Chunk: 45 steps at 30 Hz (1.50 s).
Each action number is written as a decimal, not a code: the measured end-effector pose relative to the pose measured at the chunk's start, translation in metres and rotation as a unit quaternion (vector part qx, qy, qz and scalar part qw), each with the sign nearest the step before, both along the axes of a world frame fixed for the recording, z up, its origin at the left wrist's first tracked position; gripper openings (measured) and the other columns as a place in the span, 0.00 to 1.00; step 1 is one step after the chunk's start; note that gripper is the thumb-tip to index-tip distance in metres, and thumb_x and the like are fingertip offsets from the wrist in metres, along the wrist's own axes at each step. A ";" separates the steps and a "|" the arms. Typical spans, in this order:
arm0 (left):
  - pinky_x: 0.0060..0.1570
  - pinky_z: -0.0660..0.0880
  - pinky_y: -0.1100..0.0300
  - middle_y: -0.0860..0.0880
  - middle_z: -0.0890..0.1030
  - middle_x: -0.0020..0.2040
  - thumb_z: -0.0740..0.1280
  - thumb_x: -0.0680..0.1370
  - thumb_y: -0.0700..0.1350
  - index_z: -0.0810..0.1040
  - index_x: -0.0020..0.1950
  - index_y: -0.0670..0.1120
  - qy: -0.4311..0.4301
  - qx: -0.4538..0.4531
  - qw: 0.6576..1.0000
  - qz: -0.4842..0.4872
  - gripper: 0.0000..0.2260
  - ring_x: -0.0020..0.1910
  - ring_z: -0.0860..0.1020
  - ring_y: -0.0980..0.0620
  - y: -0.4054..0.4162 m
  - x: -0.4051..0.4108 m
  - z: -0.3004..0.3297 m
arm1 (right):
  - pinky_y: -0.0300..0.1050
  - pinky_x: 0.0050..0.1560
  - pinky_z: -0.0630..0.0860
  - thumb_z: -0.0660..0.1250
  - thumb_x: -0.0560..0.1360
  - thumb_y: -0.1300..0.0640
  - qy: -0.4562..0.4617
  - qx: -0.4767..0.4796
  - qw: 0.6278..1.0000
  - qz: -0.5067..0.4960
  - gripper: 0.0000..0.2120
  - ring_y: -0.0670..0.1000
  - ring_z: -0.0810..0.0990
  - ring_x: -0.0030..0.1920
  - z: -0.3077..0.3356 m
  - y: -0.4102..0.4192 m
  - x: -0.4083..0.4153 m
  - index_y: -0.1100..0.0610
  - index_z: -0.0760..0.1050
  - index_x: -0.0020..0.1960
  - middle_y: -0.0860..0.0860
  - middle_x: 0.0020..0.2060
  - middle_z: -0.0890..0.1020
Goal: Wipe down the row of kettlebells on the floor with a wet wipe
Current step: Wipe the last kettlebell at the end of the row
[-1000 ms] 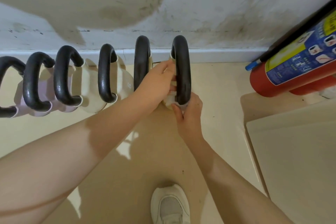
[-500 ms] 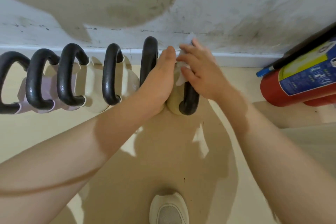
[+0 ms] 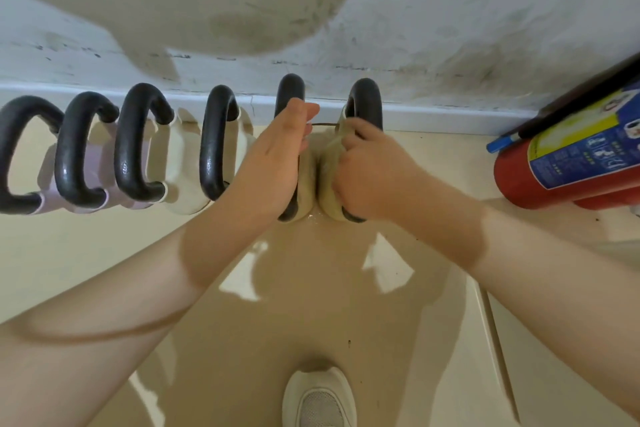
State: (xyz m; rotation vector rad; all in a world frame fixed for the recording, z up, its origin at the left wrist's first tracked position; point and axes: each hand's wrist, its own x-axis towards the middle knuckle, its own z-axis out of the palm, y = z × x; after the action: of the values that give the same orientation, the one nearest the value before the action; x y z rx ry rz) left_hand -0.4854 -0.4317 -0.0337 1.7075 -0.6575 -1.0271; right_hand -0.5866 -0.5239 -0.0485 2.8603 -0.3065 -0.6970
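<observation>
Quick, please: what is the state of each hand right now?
Left hand: fingers curled round the handle of the second kettlebell from the right.
Right hand: fist closed on the rightmost kettlebell; wipe not clearly visible.

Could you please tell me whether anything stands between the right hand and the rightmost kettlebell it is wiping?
Nothing visible does: the right hand is already on the rightmost cream kettlebell with the black loop handle, fingers curled against its body. The wipe itself is not clearly visible.

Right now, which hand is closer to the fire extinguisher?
Right. The right hand is curled on the rightmost kettlebell, the end of the row nearest the fire extinguisher. The left hand rests on the next kettlebell, farther from it.
</observation>
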 end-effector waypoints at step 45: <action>0.30 0.64 0.84 0.58 0.77 0.39 0.53 0.80 0.53 0.75 0.39 0.57 -0.018 0.107 0.984 -0.145 0.15 0.37 0.72 0.67 0.003 -0.040 0.007 | 0.47 0.60 0.68 0.65 0.72 0.57 -0.512 0.229 0.574 -0.597 0.11 0.43 0.70 0.32 -0.057 0.069 -0.010 0.48 0.64 0.37 0.42 0.27 0.70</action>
State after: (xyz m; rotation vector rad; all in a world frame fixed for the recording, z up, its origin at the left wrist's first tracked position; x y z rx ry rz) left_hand -0.5251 -0.4291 -0.0270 1.8548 -0.8632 -1.3108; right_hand -0.5966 -0.4551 -0.1058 2.6274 -2.6066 1.1666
